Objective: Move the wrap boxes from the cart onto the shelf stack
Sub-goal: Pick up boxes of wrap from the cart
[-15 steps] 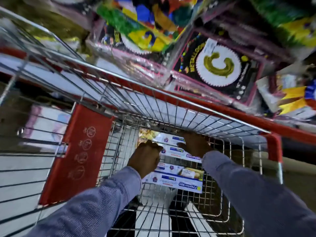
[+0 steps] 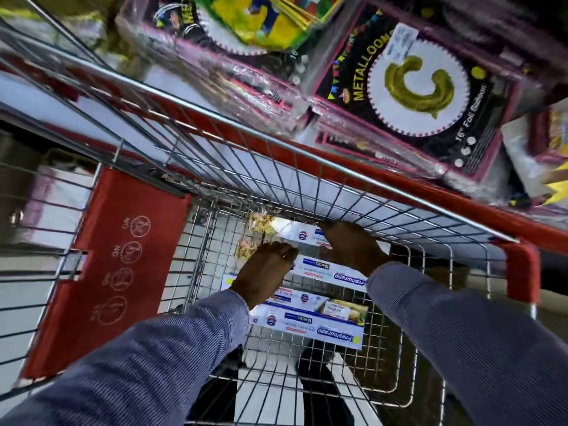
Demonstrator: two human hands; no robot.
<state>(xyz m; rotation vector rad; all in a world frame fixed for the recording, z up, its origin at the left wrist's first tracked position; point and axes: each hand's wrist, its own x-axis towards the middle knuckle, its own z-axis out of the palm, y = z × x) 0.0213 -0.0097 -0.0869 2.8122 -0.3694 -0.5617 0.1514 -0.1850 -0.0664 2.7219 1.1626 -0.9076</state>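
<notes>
At far left, the red child-seat flap [image 2: 104, 272] of the wire shopping cart [image 2: 276, 167] hangs against the cart's rear wall; it carries a column of white circular prohibition symbols. To its right is the main basket, where several Freshwrapp wrap boxes [image 2: 310, 324] lie stacked flat on the wire floor, white with blue bands, long axes running left to right.

The left hand [image 2: 264, 272], in a blue-grey sleeve [image 2: 147, 364], reaches down into the basket with fingers extended and loosely spread, resting on the left ends of the upper boxes. It is not closed around anything. The right hand [image 2: 350, 247] lies palm-down over the farthest boxes in the stack, fingers curled toward their far edge. Whether it actually grips a box cannot be told, because the fingertips are hidden.

A red corner guard [image 2: 522, 272] caps the right end of the cart rim. Above and to the right, foil-balloon packs [image 2: 415, 87] marked "METALLOON", one showing a gold letter C, hang close to the cart.
</notes>
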